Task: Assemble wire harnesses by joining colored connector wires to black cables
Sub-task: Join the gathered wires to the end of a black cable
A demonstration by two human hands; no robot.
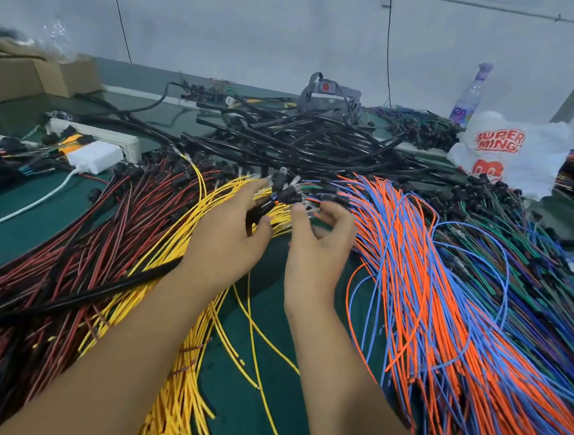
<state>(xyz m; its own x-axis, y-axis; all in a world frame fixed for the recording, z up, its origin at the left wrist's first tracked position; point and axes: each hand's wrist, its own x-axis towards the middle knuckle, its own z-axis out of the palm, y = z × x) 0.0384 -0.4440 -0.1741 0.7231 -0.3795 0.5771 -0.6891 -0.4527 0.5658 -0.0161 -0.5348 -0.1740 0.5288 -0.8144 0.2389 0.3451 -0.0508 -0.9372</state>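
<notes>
A green-topped work table fills most of what I can see, nearly buried under wire. Along the far side lies a heap of black cables. Nearer, the coloured bundles fan toward the person: red-and-black wires on the left, yellow wires down the middle, orange and blue wires to the right, and green and dark blue wires at the far right.

A white plastic bag with red lettering sits at the back right, a clear bottle behind it. Cardboard boxes stand at the back left, with a white power strip and a white adapter in front of them.

Both hands meet above the yellow bundle's far end. The left hand is curled round a black cable that runs back under its wrist and off to the left. The right hand, just beside it, has its fingers bent, pinching at a cluster of small black connectors at the cable's tip, directly above both sets of fingertips.
</notes>
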